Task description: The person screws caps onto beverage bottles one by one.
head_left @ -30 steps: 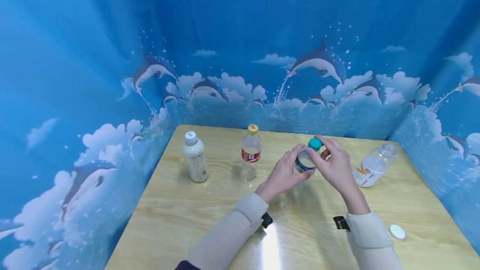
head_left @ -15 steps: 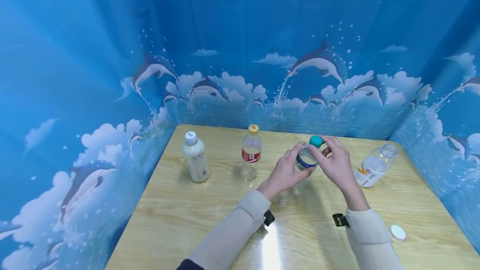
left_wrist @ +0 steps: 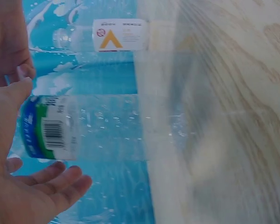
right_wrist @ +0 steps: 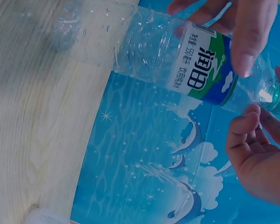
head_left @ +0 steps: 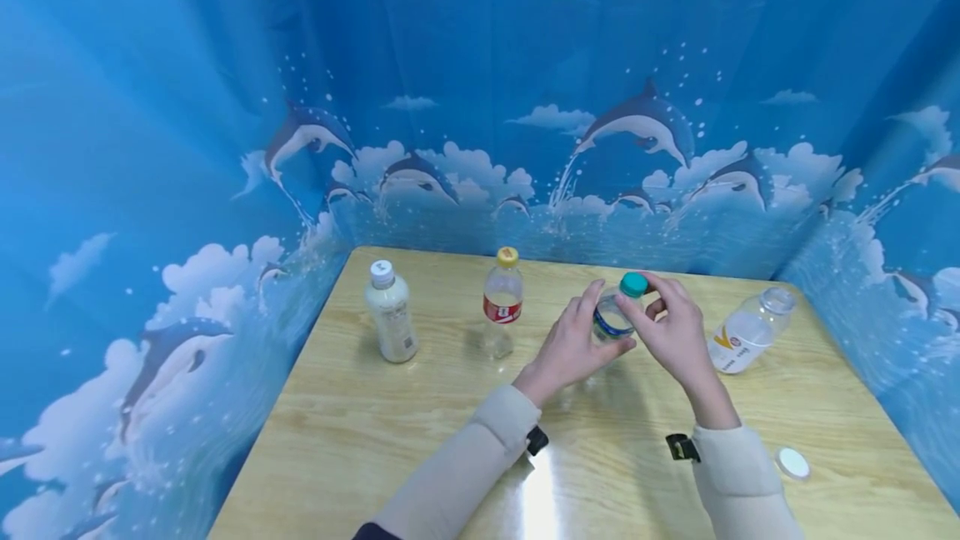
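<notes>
A clear plastic water bottle [head_left: 611, 319] with a blue, green and white label and a green cap [head_left: 633, 284] is upright between both hands. My left hand [head_left: 570, 350] holds it around the label and shoulder, thumb on one side and fingers on the other. In the left wrist view several of that hand's fingers [left_wrist: 60, 184] are loosely extended beside the bottle. My right hand [head_left: 673, 332] pinches at the green cap and neck with thumb and forefinger. The right wrist view shows its fingertips [right_wrist: 252, 112] at the neck, just below the cap. Inside the bottle are droplets.
Left on the wooden table [head_left: 420, 423] stand a whitish bottle with a white cap [head_left: 392, 319] and a red-labelled bottle with a yellow cap [head_left: 502, 307]. A wide-mouthed, capless bottle [head_left: 750, 332] stands right, with a loose white cap [head_left: 792, 463] nearer. A dolphin-print curtain [head_left: 480, 107] surrounds the table.
The bottle and both hands have shifted very slightly right. My right hand stays at the green cap, and the left hand stays around the bottle.
</notes>
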Available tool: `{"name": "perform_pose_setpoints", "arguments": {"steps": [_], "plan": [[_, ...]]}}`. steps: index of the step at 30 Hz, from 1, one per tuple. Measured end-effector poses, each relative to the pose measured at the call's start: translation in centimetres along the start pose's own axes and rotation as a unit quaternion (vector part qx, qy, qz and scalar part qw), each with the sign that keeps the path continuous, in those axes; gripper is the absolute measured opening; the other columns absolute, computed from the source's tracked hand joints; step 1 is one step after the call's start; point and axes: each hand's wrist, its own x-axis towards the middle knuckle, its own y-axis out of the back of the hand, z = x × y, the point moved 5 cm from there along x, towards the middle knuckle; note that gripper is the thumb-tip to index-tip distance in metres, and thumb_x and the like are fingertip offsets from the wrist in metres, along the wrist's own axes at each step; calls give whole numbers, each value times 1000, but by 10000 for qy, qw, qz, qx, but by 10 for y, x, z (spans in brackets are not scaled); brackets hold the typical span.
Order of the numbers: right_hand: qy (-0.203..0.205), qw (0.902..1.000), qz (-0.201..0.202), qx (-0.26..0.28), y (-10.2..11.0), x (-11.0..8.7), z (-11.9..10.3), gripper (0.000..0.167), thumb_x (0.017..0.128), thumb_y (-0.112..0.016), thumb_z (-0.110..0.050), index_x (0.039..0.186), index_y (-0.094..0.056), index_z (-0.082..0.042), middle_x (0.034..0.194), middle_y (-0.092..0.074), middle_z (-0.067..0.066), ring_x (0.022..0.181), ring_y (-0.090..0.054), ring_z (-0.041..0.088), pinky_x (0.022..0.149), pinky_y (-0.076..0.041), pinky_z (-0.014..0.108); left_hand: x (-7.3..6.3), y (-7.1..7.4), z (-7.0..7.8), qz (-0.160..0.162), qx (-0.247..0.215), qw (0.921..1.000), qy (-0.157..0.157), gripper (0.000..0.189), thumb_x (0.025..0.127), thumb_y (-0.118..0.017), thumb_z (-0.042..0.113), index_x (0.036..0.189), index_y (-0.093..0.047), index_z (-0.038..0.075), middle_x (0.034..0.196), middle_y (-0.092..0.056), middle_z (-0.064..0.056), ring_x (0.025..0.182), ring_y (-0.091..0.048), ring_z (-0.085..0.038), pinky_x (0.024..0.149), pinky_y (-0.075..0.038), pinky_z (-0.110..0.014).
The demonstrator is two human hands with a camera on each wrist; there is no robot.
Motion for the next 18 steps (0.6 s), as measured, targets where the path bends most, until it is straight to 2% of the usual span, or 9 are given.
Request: {"name": "perform_pose_setpoints", "arguments": {"steps": [3,6,10,15,18], "plan": [[-21,10000,34,-37,4,-2,0,58,100,-75,-34,150,-58,-8,121,-63,15,73,-53,9,57,-45,25,-4,6,9,196,314,9992,-173,100,95,-70,61,170,-14,25,152,-52,-14,132,-60,-25,105,-57,-42],[-31,9999,108,-84,14,-6,0,57,100,-75,-34,149,-59,-10,122,-63,16,73,-53,8,58,-45,24,-9,11,24,447,784,9944,-543,101,94,-72,60,169,-15,22,150,-54,-13,130,-61,-25,106,-57,-43],[-56,9996,226,-126,29,-12,-1,55,100,-75,-33,148,-60,-11,124,-63,17,75,-52,4,60,-44,19,-15,17,45,833,1327,9812,-1123,101,93,-75,58,167,-17,20,149,-52,-15,129,-62,-27,106,-57,-46],[-116,9992,368,-46,49,-18,-1,57,100,-75,-30,149,-58,-9,129,-61,18,79,-52,-2,65,-43,10,-21,28,66,1244,1735,9659,-1462,103,92,-76,59,167,-18,20,156,-45,-19,141,-53,-33,113,-51,-50],[-150,9982,574,-13,60,-21,0,56,99,-76,-27,149,-59,-8,128,-61,17,79,-51,-6,65,-42,7,-26,36,82,1594,2114,9490,-1713,100,91,-75,61,165,-24,17,155,-46,-17,143,-50,-32,115,-49,-48]]}}
